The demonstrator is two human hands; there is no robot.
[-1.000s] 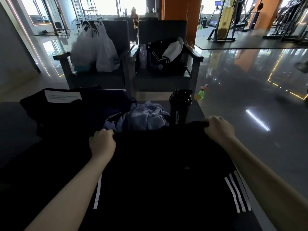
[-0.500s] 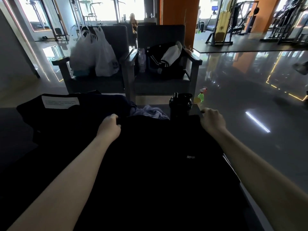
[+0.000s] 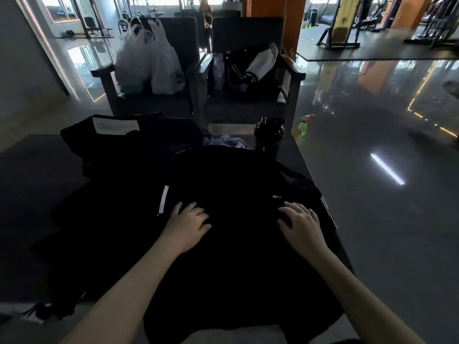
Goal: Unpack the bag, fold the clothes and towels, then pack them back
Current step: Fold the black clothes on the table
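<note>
A black garment with white stripes at its sides lies spread on the dark table in front of me. My left hand rests flat on its left part, fingers straight. My right hand lies flat on its right part, fingers spread. Behind it sits a dark bag or garment with a white label, and a crumpled pale blue cloth peeks out at the back.
A black shaker bottle stands at the table's far right corner. Two dark armchairs stand behind, one with white plastic bags, one with a black striped bag. A green spray bottle stands on the glossy floor.
Both hands let go of the garment's far edge and came back toward me. They now lie flat on the spread garment. The pale blue cloth is mostly covered.
</note>
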